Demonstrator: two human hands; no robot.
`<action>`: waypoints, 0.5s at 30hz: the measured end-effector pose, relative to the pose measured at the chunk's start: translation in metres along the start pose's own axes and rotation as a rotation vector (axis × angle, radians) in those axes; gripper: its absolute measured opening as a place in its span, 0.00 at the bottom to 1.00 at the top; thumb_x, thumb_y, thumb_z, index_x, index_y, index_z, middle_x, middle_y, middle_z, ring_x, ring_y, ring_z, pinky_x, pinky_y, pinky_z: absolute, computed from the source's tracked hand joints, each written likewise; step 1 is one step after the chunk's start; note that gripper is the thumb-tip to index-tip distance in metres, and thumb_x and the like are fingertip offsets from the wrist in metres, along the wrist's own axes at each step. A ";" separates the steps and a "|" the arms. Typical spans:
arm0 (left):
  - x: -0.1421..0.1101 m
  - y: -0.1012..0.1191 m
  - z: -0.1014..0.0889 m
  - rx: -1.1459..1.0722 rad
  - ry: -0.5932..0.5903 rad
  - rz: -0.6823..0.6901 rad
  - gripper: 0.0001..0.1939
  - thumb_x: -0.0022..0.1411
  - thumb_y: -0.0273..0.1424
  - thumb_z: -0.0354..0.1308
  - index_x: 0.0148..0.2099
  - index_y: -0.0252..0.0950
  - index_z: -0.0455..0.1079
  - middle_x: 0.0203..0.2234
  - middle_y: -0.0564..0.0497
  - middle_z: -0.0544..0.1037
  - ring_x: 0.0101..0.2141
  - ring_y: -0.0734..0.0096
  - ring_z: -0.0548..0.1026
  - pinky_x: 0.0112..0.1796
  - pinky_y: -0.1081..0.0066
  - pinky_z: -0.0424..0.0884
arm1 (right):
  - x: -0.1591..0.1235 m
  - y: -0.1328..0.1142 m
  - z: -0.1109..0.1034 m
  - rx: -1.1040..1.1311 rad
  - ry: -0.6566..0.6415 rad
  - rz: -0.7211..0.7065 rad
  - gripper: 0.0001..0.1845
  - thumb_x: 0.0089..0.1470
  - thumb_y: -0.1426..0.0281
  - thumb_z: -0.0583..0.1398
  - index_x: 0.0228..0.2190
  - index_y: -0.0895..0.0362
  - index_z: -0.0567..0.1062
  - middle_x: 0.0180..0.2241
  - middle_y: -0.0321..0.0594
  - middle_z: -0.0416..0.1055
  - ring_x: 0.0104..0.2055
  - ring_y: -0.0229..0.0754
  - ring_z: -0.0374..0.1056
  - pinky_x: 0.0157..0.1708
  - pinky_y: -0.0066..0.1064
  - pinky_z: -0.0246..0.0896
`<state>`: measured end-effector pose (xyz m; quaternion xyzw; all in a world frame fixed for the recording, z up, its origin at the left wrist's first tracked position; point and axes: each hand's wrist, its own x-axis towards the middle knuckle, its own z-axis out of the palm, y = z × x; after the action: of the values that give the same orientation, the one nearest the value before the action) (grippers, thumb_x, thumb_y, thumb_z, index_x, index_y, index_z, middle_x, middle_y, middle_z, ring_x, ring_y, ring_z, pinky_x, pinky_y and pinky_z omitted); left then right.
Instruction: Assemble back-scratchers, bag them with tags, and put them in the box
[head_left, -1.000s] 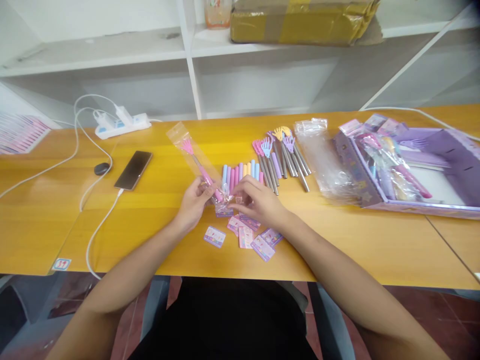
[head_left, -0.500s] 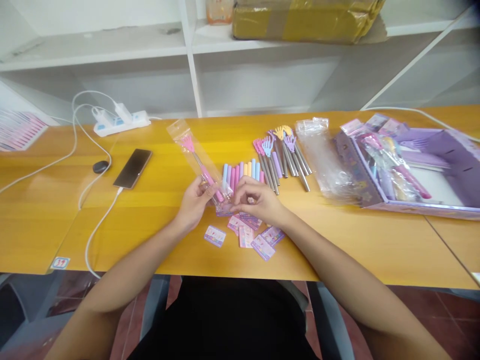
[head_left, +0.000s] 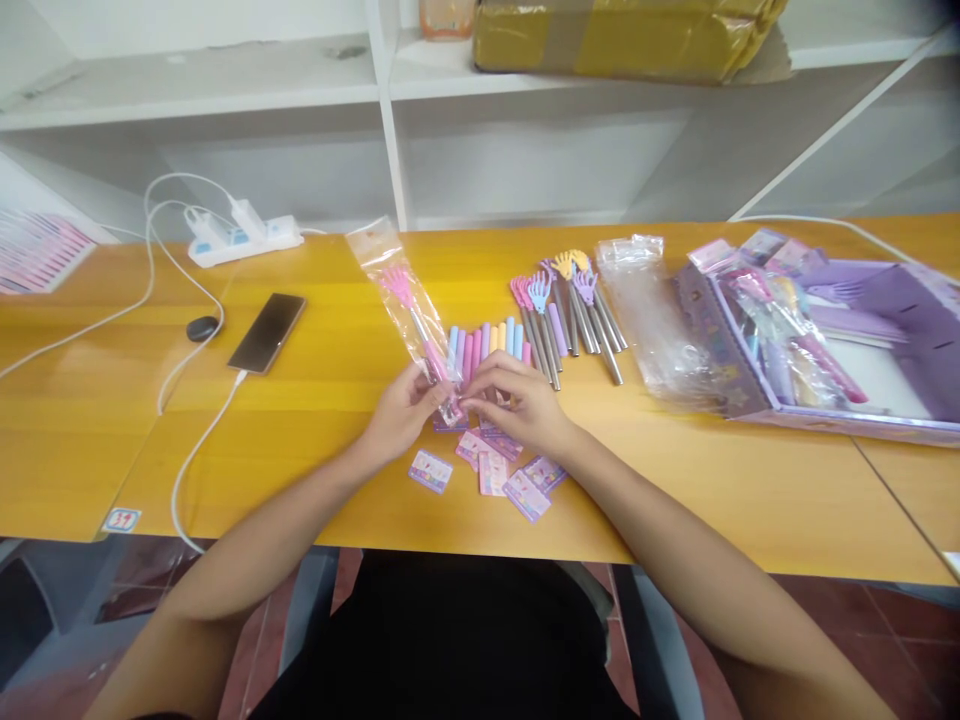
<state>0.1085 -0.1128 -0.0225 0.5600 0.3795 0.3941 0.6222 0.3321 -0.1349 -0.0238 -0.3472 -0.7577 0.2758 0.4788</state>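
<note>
My left hand (head_left: 407, 408) is closed around the lower part of a clear plastic bag (head_left: 373, 243) with a pink back scratcher (head_left: 417, 322) inside, its hand-shaped head pointing up and left. At the bag's lower end, the fingers of my right hand (head_left: 523, 400) are pinched together at its edge. Just behind my hands lies a row of pastel tubes (head_left: 478, 345). Several small printed cards (head_left: 527, 494) are scattered in front of them. Metal-rod back scratcher heads (head_left: 581, 300) in several colours lie to the right of the tubes.
Flat clear bags (head_left: 652, 320) lie beside a purple box (head_left: 757, 400) holding packed scratchers. On the left are a phone (head_left: 268, 333) on a white cable, a black round object (head_left: 202, 329) and a power strip (head_left: 247, 243). A taped carton (head_left: 622, 38) sits on the shelf above.
The bagged back scratcher has shifted slightly right and down in view with my left hand. My right fingers have closed in on the bag's lower end.
</note>
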 end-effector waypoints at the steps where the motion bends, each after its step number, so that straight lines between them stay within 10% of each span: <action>1: -0.001 0.001 0.001 -0.004 -0.018 0.001 0.26 0.68 0.55 0.68 0.49 0.37 0.74 0.40 0.48 0.82 0.40 0.65 0.80 0.43 0.66 0.77 | 0.000 0.000 0.000 -0.006 -0.006 0.005 0.06 0.68 0.63 0.68 0.40 0.51 0.83 0.39 0.39 0.73 0.38 0.41 0.70 0.38 0.36 0.69; 7: 0.000 0.000 -0.003 0.076 -0.141 0.025 0.29 0.63 0.41 0.76 0.61 0.40 0.73 0.53 0.45 0.82 0.52 0.58 0.80 0.53 0.63 0.76 | 0.000 0.000 0.002 -0.043 0.013 0.082 0.07 0.68 0.64 0.67 0.37 0.52 0.80 0.35 0.37 0.72 0.35 0.40 0.68 0.34 0.33 0.65; 15: 0.005 -0.006 -0.004 0.001 -0.070 0.019 0.24 0.57 0.39 0.79 0.50 0.36 0.76 0.42 0.48 0.83 0.42 0.64 0.80 0.47 0.65 0.78 | 0.001 0.001 0.007 0.253 -0.004 0.423 0.18 0.64 0.53 0.69 0.44 0.52 0.73 0.32 0.33 0.73 0.29 0.37 0.67 0.29 0.31 0.63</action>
<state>0.1071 -0.1074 -0.0285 0.5772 0.3524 0.3801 0.6310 0.3259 -0.1338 -0.0268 -0.4349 -0.6285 0.4631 0.4487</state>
